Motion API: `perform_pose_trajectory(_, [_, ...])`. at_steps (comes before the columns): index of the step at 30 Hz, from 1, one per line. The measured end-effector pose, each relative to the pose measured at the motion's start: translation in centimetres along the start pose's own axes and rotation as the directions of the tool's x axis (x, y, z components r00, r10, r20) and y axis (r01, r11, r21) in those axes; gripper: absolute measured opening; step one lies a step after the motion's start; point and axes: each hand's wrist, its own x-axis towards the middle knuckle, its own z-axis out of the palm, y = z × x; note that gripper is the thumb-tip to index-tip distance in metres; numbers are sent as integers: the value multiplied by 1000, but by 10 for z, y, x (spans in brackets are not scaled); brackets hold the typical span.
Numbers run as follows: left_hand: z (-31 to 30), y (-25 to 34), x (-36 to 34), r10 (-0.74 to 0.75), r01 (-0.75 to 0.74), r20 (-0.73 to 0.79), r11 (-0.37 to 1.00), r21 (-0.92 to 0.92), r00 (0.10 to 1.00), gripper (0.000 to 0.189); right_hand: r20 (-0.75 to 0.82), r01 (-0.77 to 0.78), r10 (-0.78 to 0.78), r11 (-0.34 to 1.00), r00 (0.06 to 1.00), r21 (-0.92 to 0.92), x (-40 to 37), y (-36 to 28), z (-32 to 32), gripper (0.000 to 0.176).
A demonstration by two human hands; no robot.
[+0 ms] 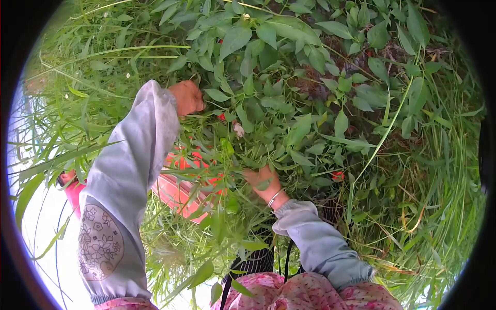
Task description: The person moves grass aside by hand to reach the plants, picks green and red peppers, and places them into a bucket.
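My left hand (188, 98), in a grey sleeve, is in the leaves at upper left. Its fingers look curled in, and what they hold, if anything, is hidden. My right hand (264, 183), with a bracelet at the wrist, reaches in among the stems near the centre. Leaves cover its fingertips. Between and below the hands, a pinkish-red container (173, 195) lies partly behind grass, with bright red pieces (194, 159) showing at its top. A red fruit (221, 117) hangs close to my left hand, and another (338, 175) is right of my right hand.
Leafy plants (294, 31) fill the top and centre. Tall grass (454, 170) stands at the right, with long blades at the left too. Dark ground (310, 85) shows between the leaves. A bright pink object (75, 194) is at the far left, partly behind my left sleeve.
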Motion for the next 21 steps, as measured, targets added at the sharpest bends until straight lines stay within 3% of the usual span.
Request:
perform_pose_trajectory(1, [10, -5, 5, -16, 15, 66, 1000, 11, 998, 28, 52, -76, 75, 997, 996, 22, -2, -18, -13, 40])
perform_pose_trajectory(3, [21, -2, 5, -189, 179, 89, 978, 105, 978, 35, 159, -214, 203, 975, 966, 55, 1, -61, -42, 37])
perform_pose_trajectory(5, [26, -2, -2, -114, 139, 122, 966, -220, 986, 37, 148, -241, 213, 948, 966, 209, -3, -31, -24, 35])
perform_pose_trajectory(6, [29, -3, -6, -75, 121, 132, 918, -379, 988, 38, 76, -206, 194, 843, 978, 497, -3, 11, 8, 33])
perform_pose_trajectory(7, [27, 3, -10, -69, 156, 187, 850, -504, 980, 34, 65, -171, 160, 840, 985, 516, -4, 28, 16, 32])
perform_pose_trajectory(8, [29, 7, -13, -86, 149, 140, 827, -543, 986, 32, 71, -160, 145, 837, 987, 523, -6, 39, 18, 32])
perform_pose_trajectory(9, [32, 9, -18, -109, 143, 92, 801, -581, 990, 30, 141, -22, 5, 993, 990, 119, -7, 26, 2, 30])
perform_pose_trajectory(11, [36, 16, -29, -186, 175, 65, 674, -717, 980, 19, 131, -63, 38, 980, 991, 188, -8, -8, -19, 32])
perform_pose_trajectory(15, [52, 17, -54, -82, -190, -230, 340, -921, 970, 16, 241, -235, 183, 949, 953, 208, -4, -24, -30, 34])
perform_pose_trajectory(17, [57, 22, -67, -115, -211, -274, 390, -897, 955, 17, 203, -141, 120, 985, 972, 95, -5, -19, -28, 34])
perform_pose_trajectory(18, [62, 24, -72, -131, -219, -296, 416, -883, 946, 18, 141, 2, 1, 1000, 990, -20, -7, -7, -20, 35])
perform_pose_trajectory(20, [76, 28, -82, -148, -268, -335, 351, -897, 930, 18, 108, -90, 60, 949, 992, 301, -8, 19, -5, 37])
perform_pose_trajectory(21, [83, 31, -86, -173, -293, -358, 315, -903, 918, 17, 196, -294, 219, 681, 956, 671, -5, 22, -1, 38])
